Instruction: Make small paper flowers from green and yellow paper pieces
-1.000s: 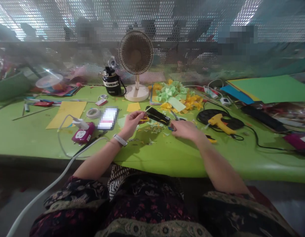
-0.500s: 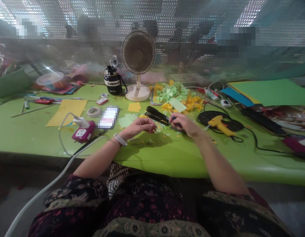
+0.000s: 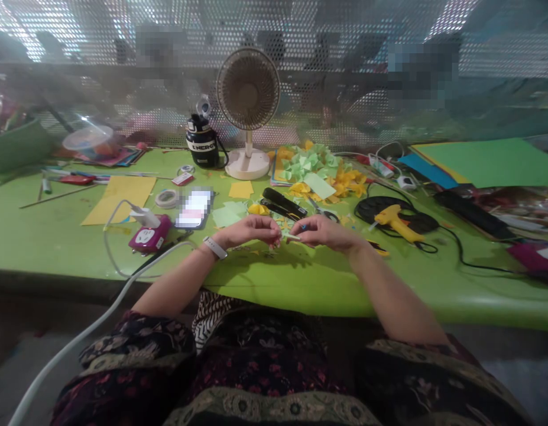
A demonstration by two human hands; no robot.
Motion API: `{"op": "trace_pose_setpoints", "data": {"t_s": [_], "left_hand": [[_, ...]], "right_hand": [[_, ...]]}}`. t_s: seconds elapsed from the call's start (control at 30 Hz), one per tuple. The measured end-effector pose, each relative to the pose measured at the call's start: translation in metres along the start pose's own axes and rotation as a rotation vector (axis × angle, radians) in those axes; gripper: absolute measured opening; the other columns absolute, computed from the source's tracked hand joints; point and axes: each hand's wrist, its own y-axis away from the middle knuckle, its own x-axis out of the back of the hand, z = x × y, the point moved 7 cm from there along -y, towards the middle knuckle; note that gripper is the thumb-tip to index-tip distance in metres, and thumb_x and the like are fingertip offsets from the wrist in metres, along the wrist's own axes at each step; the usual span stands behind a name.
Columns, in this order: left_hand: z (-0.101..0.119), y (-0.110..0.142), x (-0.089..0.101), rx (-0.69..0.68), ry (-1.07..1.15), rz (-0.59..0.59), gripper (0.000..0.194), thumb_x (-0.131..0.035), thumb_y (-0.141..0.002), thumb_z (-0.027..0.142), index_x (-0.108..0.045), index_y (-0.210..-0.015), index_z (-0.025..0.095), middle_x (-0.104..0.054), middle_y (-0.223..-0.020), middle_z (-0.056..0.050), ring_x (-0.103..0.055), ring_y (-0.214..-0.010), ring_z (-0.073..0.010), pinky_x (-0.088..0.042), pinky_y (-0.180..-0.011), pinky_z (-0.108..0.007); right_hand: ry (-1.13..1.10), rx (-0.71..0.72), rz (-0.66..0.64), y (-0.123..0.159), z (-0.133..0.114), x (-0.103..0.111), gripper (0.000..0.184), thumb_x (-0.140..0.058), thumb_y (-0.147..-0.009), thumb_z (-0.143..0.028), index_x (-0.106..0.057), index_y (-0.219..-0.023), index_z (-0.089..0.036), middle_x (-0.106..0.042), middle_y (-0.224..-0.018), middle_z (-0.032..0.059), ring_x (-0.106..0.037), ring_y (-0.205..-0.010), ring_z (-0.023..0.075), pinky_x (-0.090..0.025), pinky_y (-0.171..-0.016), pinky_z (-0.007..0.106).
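Note:
My left hand [image 3: 249, 232] and my right hand [image 3: 324, 232] meet above the green table [image 3: 78, 236], fingertips pinched close together. A small pale paper strip [image 3: 291, 236] runs between them, mostly hidden by my fingers. Just beyond my hands lie a black stapler [image 3: 283, 202] and scissors [image 3: 320, 208]. A small yellow paper piece [image 3: 258, 209] sits near my left hand. Paper scraps [image 3: 282, 226] are scattered under my fingers, and a pile of green and yellow paper flowers [image 3: 313, 168] rises farther back.
A yellow glue gun [image 3: 393, 222] lies on a coiled black cable to the right. On the left are a phone [image 3: 194, 208], a pink socket [image 3: 149, 234] with a white cable, and yellow paper [image 3: 118, 198]. A fan [image 3: 247, 100] and black bottle [image 3: 203, 142] stand at the back.
My hands have come together at the centre, and my right hand has moved left and lifted off the table. The black stapler now lies apart from my hands.

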Motion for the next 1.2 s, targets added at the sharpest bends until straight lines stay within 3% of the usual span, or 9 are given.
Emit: {"op": "trace_pose_setpoints", "data": {"t_s": [0.17, 0.33, 0.43, 0.5, 0.57, 0.67, 0.8, 0.97, 1.2], "left_hand": [[-0.002, -0.001, 0.002, -0.003, 0.0, 0.014, 0.031, -0.078, -0.081, 0.039, -0.068, -0.091, 0.011, -0.072, -0.084, -0.007, -0.067, -0.074, -0.0128, -0.055, -0.078, -0.031], [-0.006, -0.003, 0.019, -0.017, 0.016, 0.244, 0.036, -0.081, -0.077, 0.041, -0.068, -0.094, 0.012, -0.071, -0.083, -0.006, -0.067, -0.074, -0.0115, -0.054, -0.079, -0.029], [-0.007, -0.003, 0.028, -0.029, 0.055, 0.392, 0.037, -0.079, -0.078, 0.042, -0.068, -0.099, 0.013, -0.07, -0.083, -0.004, -0.066, -0.072, -0.0101, -0.055, -0.077, -0.028], [-0.008, -0.002, 0.03, -0.02, 0.099, 0.448, 0.037, -0.077, -0.08, 0.044, -0.068, -0.096, 0.012, -0.069, -0.08, -0.004, -0.065, -0.07, -0.01, -0.056, -0.074, -0.028], [-0.011, -0.002, 0.027, 0.013, 0.152, 0.436, 0.039, -0.076, -0.08, 0.048, -0.069, -0.093, 0.011, -0.07, -0.079, -0.005, -0.066, -0.07, -0.0117, -0.058, -0.072, -0.029], [-0.014, -0.005, 0.016, 0.05, 0.218, 0.345, 0.045, -0.076, -0.079, 0.052, -0.07, -0.095, 0.011, -0.073, -0.086, -0.01, -0.069, -0.075, -0.0156, -0.06, -0.072, -0.032], [-0.015, -0.008, 0.005, 0.036, 0.263, 0.289, 0.048, -0.079, -0.075, 0.052, -0.069, -0.097, 0.011, -0.073, -0.092, -0.011, -0.071, -0.08, -0.0173, -0.059, -0.074, -0.034], [-0.014, -0.008, 0.013, -0.047, 0.196, 0.424, 0.04, -0.087, -0.069, 0.036, -0.065, -0.095, 0.014, -0.07, -0.087, -0.003, -0.068, -0.076, -0.0116, -0.057, -0.074, -0.029], [-0.013, -0.008, 0.018, -0.112, 0.164, 0.503, 0.038, -0.086, -0.068, 0.038, -0.066, -0.089, 0.014, -0.068, -0.085, 0.0, -0.063, -0.072, -0.007, -0.052, -0.07, -0.023]], "right_hand": [[0.015, 0.002, 0.004, 0.0, -0.003, -0.004, 0.021, -0.072, -0.069, -0.031, -0.068, -0.082, -0.015, -0.05, -0.056, -0.0057, -0.038, -0.05, 0.0065, -0.028, -0.048, 0.022], [0.019, 0.013, 0.116, -0.002, -0.004, -0.002, 0.025, -0.073, -0.069, -0.037, -0.068, -0.08, -0.016, -0.053, -0.058, -0.0046, -0.035, -0.048, 0.0059, -0.026, -0.047, 0.023], [0.058, 0.071, 0.293, -0.005, -0.005, 0.005, 0.027, -0.071, -0.072, -0.042, -0.066, -0.081, -0.017, -0.047, -0.051, -0.0069, -0.033, -0.046, 0.0066, -0.026, -0.046, 0.023], [0.144, 0.15, 0.461, -0.004, -0.008, 0.011, 0.027, -0.068, -0.074, -0.044, -0.067, -0.082, -0.017, -0.051, -0.054, -0.0049, -0.038, -0.048, 0.0083, -0.03, -0.047, 0.024], [0.276, 0.234, 0.611, 0.0, -0.013, 0.014, 0.026, -0.065, -0.077, -0.042, -0.068, -0.083, -0.018, -0.062, -0.066, 0.0002, -0.048, -0.055, 0.0116, -0.038, -0.053, 0.026], [0.455, 0.322, 0.734, 0.003, -0.018, 0.013, 0.024, -0.061, -0.08, -0.04, -0.071, -0.087, -0.018, -0.072, -0.081, 0.006, -0.061, -0.069, 0.0177, -0.048, -0.067, 0.03], [0.54, 0.37, 0.771, 0.003, -0.018, 0.01, 0.025, -0.058, -0.085, -0.039, -0.072, -0.089, -0.019, -0.075, -0.087, 0.0082, -0.067, -0.077, 0.0214, -0.052, -0.076, 0.034], [0.54, 0.335, 0.772, -0.001, -0.014, 0.01, 0.025, -0.058, -0.085, -0.039, -0.073, -0.091, -0.02, -0.077, -0.089, 0.0079, -0.069, -0.077, 0.0218, -0.053, -0.076, 0.034], [0.584, 0.334, 0.738, -0.004, -0.011, 0.004, 0.024, -0.058, -0.083, -0.035, -0.074, -0.095, -0.021, -0.077, -0.092, 0.0079, -0.069, -0.08, 0.0235, -0.052, -0.077, 0.036]]}}
